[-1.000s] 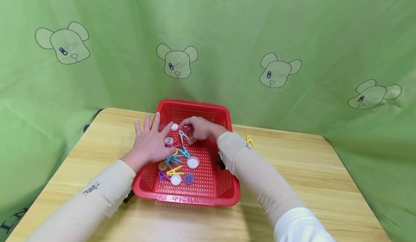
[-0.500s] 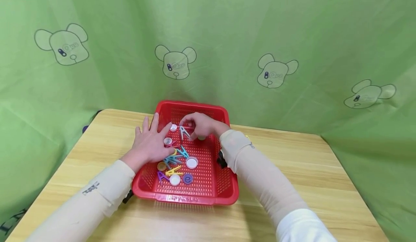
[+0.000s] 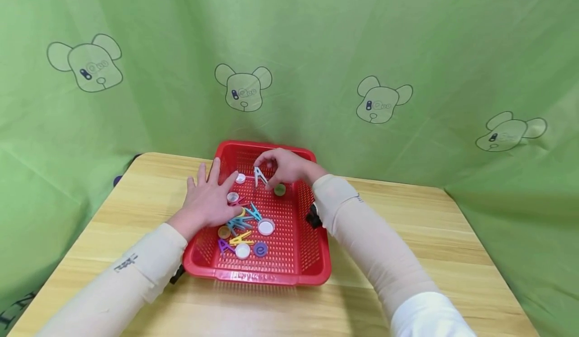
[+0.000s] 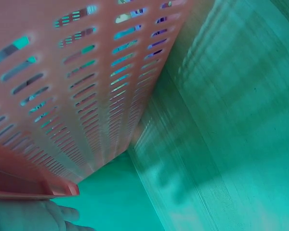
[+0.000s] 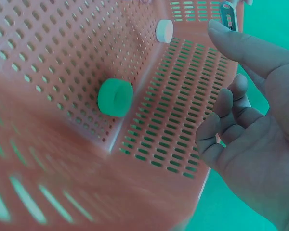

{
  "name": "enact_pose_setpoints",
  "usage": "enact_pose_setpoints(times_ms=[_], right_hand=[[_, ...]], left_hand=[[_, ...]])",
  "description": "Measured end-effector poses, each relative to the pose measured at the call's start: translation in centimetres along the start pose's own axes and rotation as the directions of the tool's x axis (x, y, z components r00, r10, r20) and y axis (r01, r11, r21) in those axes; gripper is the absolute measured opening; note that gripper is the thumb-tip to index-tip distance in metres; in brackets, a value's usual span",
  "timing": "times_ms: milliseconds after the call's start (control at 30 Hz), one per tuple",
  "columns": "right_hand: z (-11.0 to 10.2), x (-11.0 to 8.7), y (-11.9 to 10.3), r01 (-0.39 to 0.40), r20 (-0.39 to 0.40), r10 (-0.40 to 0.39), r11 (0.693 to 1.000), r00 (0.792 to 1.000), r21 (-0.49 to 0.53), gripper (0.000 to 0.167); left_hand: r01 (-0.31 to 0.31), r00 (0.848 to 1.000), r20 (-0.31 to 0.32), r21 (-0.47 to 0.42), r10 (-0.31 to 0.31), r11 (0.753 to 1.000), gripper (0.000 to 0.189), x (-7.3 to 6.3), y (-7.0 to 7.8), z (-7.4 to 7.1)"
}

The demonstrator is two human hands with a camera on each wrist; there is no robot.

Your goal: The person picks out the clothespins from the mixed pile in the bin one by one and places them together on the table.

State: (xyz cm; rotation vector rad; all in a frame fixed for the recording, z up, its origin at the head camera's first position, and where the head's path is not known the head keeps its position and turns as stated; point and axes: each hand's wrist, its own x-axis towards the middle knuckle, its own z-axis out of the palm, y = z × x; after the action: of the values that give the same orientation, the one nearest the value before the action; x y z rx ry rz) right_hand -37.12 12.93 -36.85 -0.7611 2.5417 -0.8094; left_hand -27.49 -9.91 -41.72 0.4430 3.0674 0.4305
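Observation:
In the head view my right hand pinches a pale blue-white clothespin between thumb and index finger, over the far part of a red plastic basket. The right wrist view catches one end of that clothespin at the thumb tip, the other fingers curled below. My left hand lies spread across the basket's left rim, its thumb reaching inside. Near that thumb lie several blue clothespins, with a yellow clothespin and a purple clothespin closer to the front.
Round caps are scattered in the basket: a green cap under the right hand, a white cap mid-floor, a purple cap near the front. The basket stands on a wooden table against a green curtain.
My right hand has lifted the clothespin and drawn it slightly up and rightward, uncovering the green cap. The yellow clothespin on the table is now behind the right sleeve. The left hand stays put.

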Motion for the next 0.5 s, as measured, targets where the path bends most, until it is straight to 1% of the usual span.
enact_pose_setpoints(times_ms=[100,333,500], right_hand=[[-0.5,-0.3,0.0,0.000,0.000,0.000,1.000,1.000,-0.010,0.051],[-1.7,-1.1,0.0,0.028,-0.019,-0.029,0.999,0.999,-0.043,0.055],[-2.2,-1.7,0.4,0.034,-0.030,-0.035,0.999,0.999,-0.036,0.053]], left_hand=[[0.000,1.000,0.002,0.002,0.000,1.000,0.094,0.0,0.0,0.0],[-0.006,1.000,0.003,0.002,0.006,1.000,0.094,0.1,0.1,0.0],[-0.013,1.000,0.001,0.010,0.013,1.000,0.095,0.2,0.0,-0.1]])
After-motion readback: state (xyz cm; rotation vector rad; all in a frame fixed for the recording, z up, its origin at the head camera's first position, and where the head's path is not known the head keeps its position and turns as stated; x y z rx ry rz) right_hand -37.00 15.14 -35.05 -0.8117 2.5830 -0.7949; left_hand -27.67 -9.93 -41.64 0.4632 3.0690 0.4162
